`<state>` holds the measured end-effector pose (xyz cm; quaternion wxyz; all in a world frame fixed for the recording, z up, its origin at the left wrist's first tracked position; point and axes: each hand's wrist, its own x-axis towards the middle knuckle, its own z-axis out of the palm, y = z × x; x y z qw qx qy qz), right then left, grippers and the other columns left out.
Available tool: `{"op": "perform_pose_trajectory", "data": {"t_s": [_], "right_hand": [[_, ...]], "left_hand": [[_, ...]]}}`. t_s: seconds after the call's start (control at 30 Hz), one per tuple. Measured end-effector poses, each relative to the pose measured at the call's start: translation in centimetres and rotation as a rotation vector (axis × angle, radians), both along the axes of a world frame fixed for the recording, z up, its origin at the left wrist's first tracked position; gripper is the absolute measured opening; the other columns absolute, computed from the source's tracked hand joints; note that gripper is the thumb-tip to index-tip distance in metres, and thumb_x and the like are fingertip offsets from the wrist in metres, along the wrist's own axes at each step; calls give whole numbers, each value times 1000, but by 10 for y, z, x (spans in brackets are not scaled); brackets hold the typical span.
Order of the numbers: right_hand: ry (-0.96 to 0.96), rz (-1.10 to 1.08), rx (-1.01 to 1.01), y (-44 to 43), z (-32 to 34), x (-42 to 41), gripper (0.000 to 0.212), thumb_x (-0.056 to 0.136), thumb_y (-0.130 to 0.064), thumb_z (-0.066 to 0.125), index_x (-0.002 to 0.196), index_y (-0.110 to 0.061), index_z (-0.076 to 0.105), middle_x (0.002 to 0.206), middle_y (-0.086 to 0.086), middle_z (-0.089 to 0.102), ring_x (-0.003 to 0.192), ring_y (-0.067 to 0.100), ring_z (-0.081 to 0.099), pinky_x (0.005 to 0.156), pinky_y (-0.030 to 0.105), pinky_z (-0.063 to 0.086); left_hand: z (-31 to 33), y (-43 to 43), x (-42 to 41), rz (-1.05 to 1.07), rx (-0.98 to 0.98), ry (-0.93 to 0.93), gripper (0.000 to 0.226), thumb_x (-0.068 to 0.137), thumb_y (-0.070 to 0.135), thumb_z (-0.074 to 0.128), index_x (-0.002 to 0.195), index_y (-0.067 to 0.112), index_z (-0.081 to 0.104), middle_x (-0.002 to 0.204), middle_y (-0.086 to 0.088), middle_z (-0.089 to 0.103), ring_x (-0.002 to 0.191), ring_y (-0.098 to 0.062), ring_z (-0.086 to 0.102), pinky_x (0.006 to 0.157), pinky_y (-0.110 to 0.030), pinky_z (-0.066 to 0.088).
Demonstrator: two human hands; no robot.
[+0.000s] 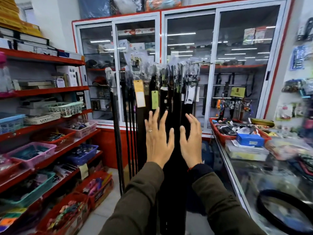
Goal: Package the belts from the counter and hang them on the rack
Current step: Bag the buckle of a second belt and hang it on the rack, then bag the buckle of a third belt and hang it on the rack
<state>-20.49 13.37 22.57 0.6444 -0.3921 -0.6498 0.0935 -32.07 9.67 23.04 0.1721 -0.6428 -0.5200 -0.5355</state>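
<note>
A coiled black belt (286, 211) lies on the glass counter (250, 177) at about 4 o'clock, nearest the camera. At centre, both hands are raised with backs to the camera and hold nothing: the left hand (158, 141) has its fingers spread wide, a ring on one finger; the right hand (192, 141), just beside it at 3 o'clock, has its fingers loosely curled. Behind them at 12 o'clock, bagged black belts (169, 102) hang in a row from the rack (201, 62), with yellow and green tags among them. At 9 o'clock stand red shelves (50, 91) of baskets; farthest back is a glass cabinet (243, 68).
</note>
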Motion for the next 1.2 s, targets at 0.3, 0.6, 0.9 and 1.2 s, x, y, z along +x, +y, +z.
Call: {"op": "perform_pose_trajectory", "data": {"t_s": [0.3, 0.6, 0.9, 1.2], "right_hand": [[-407, -379, -165, -9, -95, 135, 53, 104, -26, 49, 155, -20, 38, 170, 5, 20, 161, 28, 6, 129, 56, 3], [-596, -590, -451, -38, -167, 261, 54, 103, -27, 48, 155, -22, 36, 171, 4, 16, 161, 30, 4, 127, 56, -3], [-754, -708, -850, -68, -201, 387, 72, 93, 1, 56, 155, -28, 33, 170, -5, 20, 161, 28, 8, 127, 56, 8], [-692, -421, -1002, -64, -212, 435, 74, 82, 12, 63, 150, -12, 46, 153, 14, 47, 138, 31, 51, 112, 39, 43]], "left_hand": [[-100, 19, 115, -116, -232, 143, 60, 104, 33, 45, 160, 22, 24, 172, -1, 8, 160, -23, -2, 130, -51, 4], [-172, 20, 229, -280, -458, 275, 58, 106, 35, 41, 160, 21, 24, 173, -2, 4, 160, -24, -5, 129, -52, 0], [-220, 25, 330, -576, -824, 495, 75, 103, 62, 34, 163, 20, 15, 173, 1, 5, 160, -20, -6, 129, -42, -7], [-250, 16, 391, -685, -1076, 430, 93, 88, 69, 59, 157, 13, 32, 164, -11, 32, 157, -30, 15, 127, -44, 20]]}}
